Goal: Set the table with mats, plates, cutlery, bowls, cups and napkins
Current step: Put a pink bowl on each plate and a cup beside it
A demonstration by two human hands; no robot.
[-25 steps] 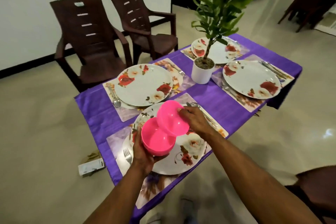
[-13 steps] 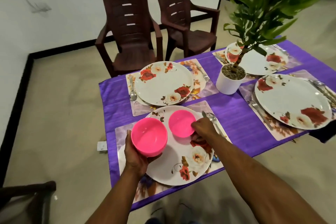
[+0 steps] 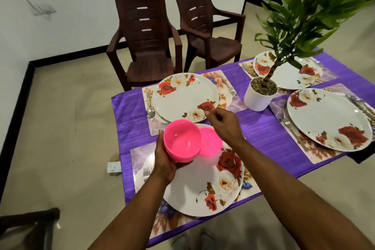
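Pink plastic bowl sits on the near floral plate, one place served; left hand cups the remaining bowl stack for other places, while right hand hovers loosely curled, empty.

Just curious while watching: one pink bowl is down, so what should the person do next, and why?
Probably carry the pink plastic bowl in the left hand to the bare flowered plate across the table: the near flowered plate already holds a smaller pink bowl, and the right hand is free.
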